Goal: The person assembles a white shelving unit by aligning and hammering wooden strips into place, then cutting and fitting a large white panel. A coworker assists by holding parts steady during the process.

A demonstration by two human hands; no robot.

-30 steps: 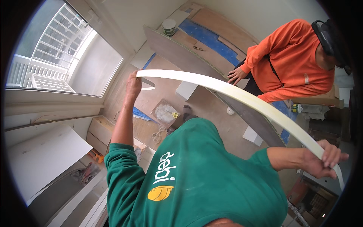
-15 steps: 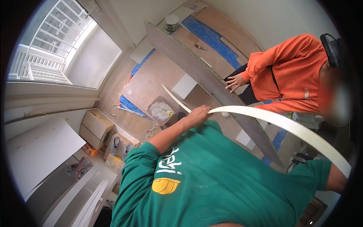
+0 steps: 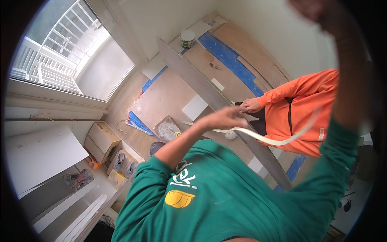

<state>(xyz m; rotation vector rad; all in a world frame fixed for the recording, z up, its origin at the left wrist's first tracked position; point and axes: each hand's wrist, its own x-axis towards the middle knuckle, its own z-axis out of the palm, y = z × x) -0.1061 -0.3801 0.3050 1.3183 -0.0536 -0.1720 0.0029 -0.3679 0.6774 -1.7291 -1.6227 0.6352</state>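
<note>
My left hand (image 3: pixel 225 118) grips a long, thin white flexible strip (image 3: pixel 266 140) in front of my chest. The strip sags in a curve to the right and rises until it disappears behind my raised right forearm. My right hand (image 3: pixel 308 9) is high at the top edge, blurred, with curled fingers; whether it holds the strip's far end is hidden. My green sleeves fill the lower view.
A person in an orange top (image 3: pixel 300 109) crouches at the right, one hand (image 3: pixel 250 105) on a long grey board (image 3: pixel 193 72) lying across the floor. A paint tub (image 3: pixel 187 38), a cardboard box (image 3: pixel 102 137), shoes (image 3: pixel 123 161) and white panels (image 3: pixel 40 153) lie around. A balcony window (image 3: pixel 80 60) is at the left.
My left hand has slid in along the strip toward my chest. My right arm has swung up to the top edge, and the strip now sags in a deep curve.
</note>
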